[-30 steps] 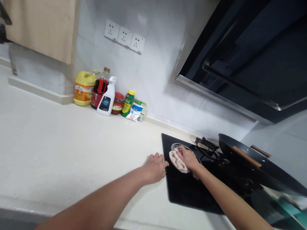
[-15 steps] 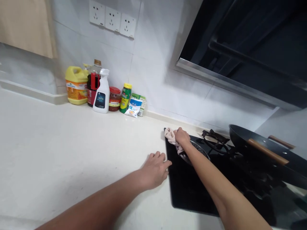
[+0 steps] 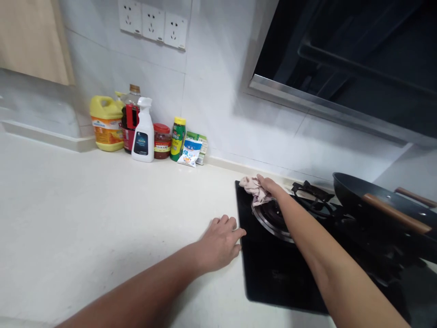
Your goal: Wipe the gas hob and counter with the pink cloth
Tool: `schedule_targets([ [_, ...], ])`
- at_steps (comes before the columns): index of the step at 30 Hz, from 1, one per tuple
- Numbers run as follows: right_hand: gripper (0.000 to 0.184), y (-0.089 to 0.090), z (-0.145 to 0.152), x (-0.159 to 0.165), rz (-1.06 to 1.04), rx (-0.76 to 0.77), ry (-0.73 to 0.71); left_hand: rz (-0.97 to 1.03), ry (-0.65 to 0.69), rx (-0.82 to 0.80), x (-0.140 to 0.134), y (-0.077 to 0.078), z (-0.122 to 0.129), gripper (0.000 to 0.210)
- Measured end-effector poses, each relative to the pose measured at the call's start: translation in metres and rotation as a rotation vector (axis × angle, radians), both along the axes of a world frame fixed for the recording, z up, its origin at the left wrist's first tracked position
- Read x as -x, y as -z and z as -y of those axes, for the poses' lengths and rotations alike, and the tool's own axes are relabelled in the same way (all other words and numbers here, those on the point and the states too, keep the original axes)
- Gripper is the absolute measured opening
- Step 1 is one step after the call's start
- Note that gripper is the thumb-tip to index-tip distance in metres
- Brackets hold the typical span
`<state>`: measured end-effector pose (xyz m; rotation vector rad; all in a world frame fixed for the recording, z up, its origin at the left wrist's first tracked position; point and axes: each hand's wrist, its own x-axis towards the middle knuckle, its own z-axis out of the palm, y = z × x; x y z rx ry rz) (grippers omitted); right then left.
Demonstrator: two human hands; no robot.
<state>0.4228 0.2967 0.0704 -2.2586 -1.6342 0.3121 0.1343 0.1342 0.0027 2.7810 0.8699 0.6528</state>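
1 cloth (image 3: 254, 189), gripped by the right hand (image 3: 271, 186) at the back of the burner ring (image 3: 273, 228), apparently bunched for easier control. 1 left hand (image 3: 221, 242), empty, fingers loosely curled, at the edge of the stove (image 3: 276, 278), probably bracing the lean. 1 pan (image 3: 351, 189), right of that ring. 1 spray bottle (image 3: 143, 132), upright near the wall (image 3: 218, 109), presumably kept out of the way.

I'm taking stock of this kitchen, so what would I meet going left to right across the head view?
Yellow plastic jug with an orange label, white plastic spray bottle, red-lidded jar, green bottle with a yellow cap, bare left hand, crumpled pale cloth held in the right hand, black wok with wooden handles.
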Motion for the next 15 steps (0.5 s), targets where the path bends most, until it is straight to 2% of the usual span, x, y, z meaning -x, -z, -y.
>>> schedule_targets([
  [2, 0.068, -0.010, 0.007, -0.005, 0.019, 0.024, -0.009, -0.002, 0.004, 0.011, 0.000, -0.001, 0.000, 0.034],
  [5, 0.077, -0.028, 0.023, -0.013, 0.090, 0.007, -0.071, -0.015, 0.003, 0.019, 0.001, -0.004, 0.000, 0.035],
  [8, 0.091, -0.041, 0.035, -0.011, 0.214, 0.028, -0.298, -0.025, 0.001, 0.021, 0.001, -0.006, 0.001, 0.035],
  [11, 0.088, -0.040, 0.033, 0.001, 0.437, 0.173, -0.549, -0.027, -0.007, 0.028, 0.001, -0.008, -0.002, 0.036],
  [15, 0.089, -0.026, 0.011, 0.008, 0.526, 0.300, -0.581, -0.036, 0.003, 0.067, 0.001, -0.008, -0.008, 0.039],
])
